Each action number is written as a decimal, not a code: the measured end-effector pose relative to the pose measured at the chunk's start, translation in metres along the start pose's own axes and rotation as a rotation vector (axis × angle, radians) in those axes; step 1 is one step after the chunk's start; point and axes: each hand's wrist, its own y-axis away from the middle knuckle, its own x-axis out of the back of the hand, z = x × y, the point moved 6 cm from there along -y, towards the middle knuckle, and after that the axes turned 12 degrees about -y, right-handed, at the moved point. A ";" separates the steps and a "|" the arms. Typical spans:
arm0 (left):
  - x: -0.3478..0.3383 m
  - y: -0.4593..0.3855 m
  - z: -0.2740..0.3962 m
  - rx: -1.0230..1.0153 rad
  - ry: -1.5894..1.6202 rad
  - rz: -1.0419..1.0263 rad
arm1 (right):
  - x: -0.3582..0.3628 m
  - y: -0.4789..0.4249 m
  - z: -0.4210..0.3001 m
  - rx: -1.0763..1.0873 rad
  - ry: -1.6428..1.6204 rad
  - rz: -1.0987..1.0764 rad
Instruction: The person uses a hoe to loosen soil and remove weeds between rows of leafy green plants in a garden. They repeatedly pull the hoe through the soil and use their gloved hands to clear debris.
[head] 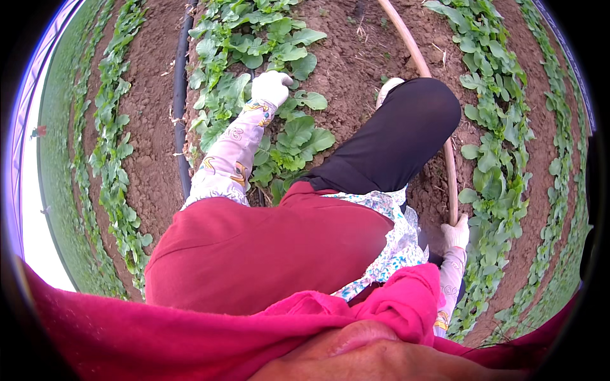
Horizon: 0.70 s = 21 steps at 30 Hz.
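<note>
My left hand (271, 88), in a white glove, is among the leaves of a row of leafy green plants (298, 138). Its fingers look curled, but the leaves and the back of the glove leave unclear whether it grips anything. At the right, my right hand (456, 234), also gloved, is closed around a long wooden handle (450, 176). The handle runs up past my bent knee to the top edge of the picture, and its far end is out of view. Patterned sleeves cover both forearms.
A black irrigation pipe (180, 90) lies along the left side of the plant row. More rows of green plants (495, 157) grow at the right and at the far left (112, 124), with brown soil (152, 128) between them. A light-coloured shoe (388, 90) rests on the soil.
</note>
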 end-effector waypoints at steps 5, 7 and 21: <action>0.007 -0.005 0.019 0.090 -0.527 -0.075 | 0.003 0.003 -0.002 -0.036 0.059 -0.039; 0.007 -0.003 0.002 0.203 -0.441 -0.006 | 0.003 0.004 -0.005 -0.029 0.033 -0.050; 0.019 0.010 0.051 -0.500 -0.332 0.204 | 0.002 0.004 0.000 -0.016 -0.032 -0.010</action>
